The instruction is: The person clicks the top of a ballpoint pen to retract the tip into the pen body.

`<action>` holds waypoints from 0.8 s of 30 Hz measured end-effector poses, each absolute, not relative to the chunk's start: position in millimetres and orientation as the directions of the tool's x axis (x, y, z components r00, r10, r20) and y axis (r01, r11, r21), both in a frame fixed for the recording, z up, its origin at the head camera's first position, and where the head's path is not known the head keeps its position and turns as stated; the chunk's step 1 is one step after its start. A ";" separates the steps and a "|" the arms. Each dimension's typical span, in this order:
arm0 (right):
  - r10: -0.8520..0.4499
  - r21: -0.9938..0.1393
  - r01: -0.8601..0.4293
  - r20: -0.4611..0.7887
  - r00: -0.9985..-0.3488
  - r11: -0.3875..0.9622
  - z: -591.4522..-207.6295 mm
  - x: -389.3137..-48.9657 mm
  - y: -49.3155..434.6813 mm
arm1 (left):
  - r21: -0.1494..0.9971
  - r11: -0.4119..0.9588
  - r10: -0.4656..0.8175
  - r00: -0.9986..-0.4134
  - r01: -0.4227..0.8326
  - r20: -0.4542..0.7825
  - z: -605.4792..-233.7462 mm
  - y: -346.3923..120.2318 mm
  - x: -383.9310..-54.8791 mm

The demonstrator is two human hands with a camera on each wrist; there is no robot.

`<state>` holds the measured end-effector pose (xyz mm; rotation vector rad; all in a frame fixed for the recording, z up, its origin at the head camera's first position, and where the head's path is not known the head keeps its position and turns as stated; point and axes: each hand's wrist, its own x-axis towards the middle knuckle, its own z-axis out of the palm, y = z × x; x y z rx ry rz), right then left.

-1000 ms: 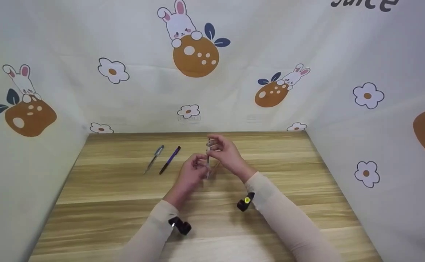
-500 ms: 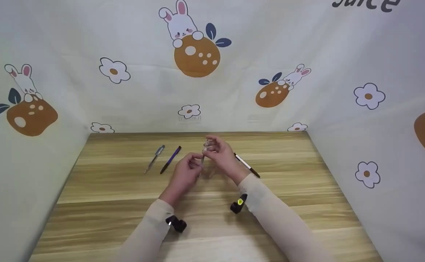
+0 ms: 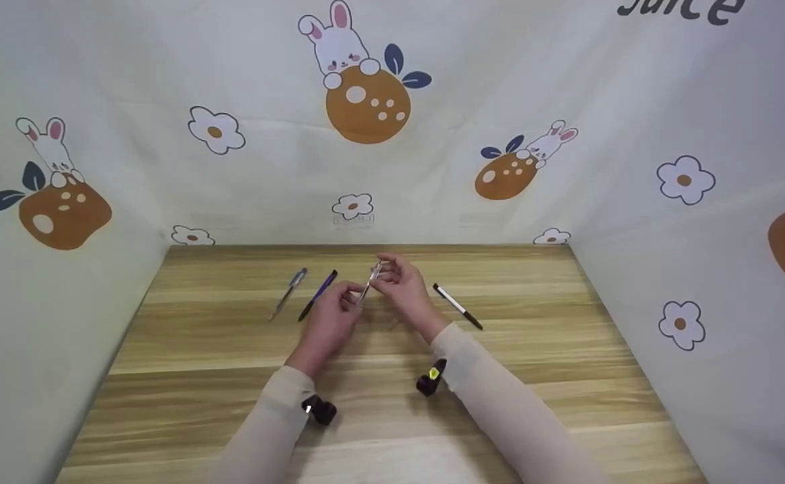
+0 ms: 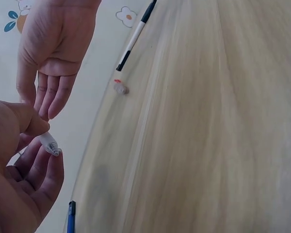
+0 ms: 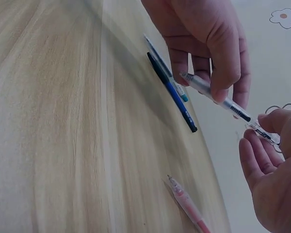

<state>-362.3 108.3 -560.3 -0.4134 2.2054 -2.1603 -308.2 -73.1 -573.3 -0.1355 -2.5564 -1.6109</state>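
Both hands hold one clear-barrelled pen (image 3: 367,286) above the table. My left hand (image 3: 331,323) pinches the barrel near the writing end; in the right wrist view that pen's pale tip (image 5: 186,76) sticks out past the fingers. My right hand (image 3: 402,289) pinches the clear clip end (image 5: 264,132) between thumb and fingers. In the left wrist view the white barrel end (image 4: 49,143) shows beneath my left thumb. The pen is tilted, and the fingers cover parts of its barrel.
Left on the wooden table (image 3: 392,417) lie a clear pen with a blue-grey top (image 3: 289,294) and a blue-and-black pen (image 3: 318,294). A white-and-black pen (image 3: 458,306) lies right. A pinkish-red clear pen (image 5: 186,204) lies near the right hand. Patterned cloth walls (image 3: 265,181) surround the table.
Both hands have shifted left and slightly toward me with the pen, which has gone from near upright to tilted. The white-and-black pen has come out from behind the right arm.
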 end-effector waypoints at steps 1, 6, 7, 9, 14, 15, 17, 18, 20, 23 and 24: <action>-0.203 -0.986 -0.168 0.163 -0.966 0.008 -560.7 -362.5 107.1 | 0.886 0.443 0.013 -0.989 0.139 0.149 -572.7 -74.5 -308.2; -0.200 -0.984 -0.173 0.161 -0.966 0.041 -562.2 -363.7 101.8 | 0.845 0.513 0.000 -0.984 0.152 0.177 -570.7 -80.1 -307.5; -0.202 -0.984 -0.174 0.161 -0.966 0.048 -562.0 -363.6 100.8 | 0.836 0.526 -0.005 -0.983 0.153 0.183 -570.5 -81.2 -307.1; -0.204 -0.983 -0.173 0.158 -0.966 0.055 -562.7 -363.9 99.2 | 0.821 0.549 -0.011 -0.981 0.155 0.192 -571.3 -83.2 -306.5; -0.209 -0.977 -0.179 0.151 -0.966 0.119 -567.0 -366.3 98.4 | 0.794 0.590 -0.014 -0.981 0.149 0.195 -574.9 -86.3 -307.4; -0.212 -0.974 -0.181 0.151 -0.966 0.134 -567.7 -366.5 98.2 | 0.790 0.595 -0.016 -0.981 0.147 0.195 -575.6 -87.1 -307.9; -0.218 -0.969 -0.187 0.150 -0.964 0.160 -568.6 -366.7 97.9 | 0.784 0.603 -0.017 -0.980 0.149 0.199 -576.4 -88.7 -308.7; -0.221 -0.969 -0.187 0.148 -0.964 0.165 -568.5 -366.5 97.7 | 0.782 0.605 -0.018 -0.979 0.150 0.202 -576.8 -89.5 -309.3; -0.223 -0.967 -0.187 0.146 -0.964 0.175 -568.5 -366.2 97.4 | 0.779 0.609 -0.021 -0.979 0.150 0.205 -576.6 -91.1 -309.9; -0.223 -0.963 -0.187 0.143 -0.964 0.193 -569.3 -366.5 97.2 | 0.783 0.605 -0.026 -0.979 0.146 0.203 -576.6 -93.6 -310.8; -0.222 -0.962 -0.187 0.141 -0.965 0.200 -569.1 -366.6 97.3 | 0.783 0.605 -0.028 -0.979 0.143 0.200 -576.9 -94.4 -311.0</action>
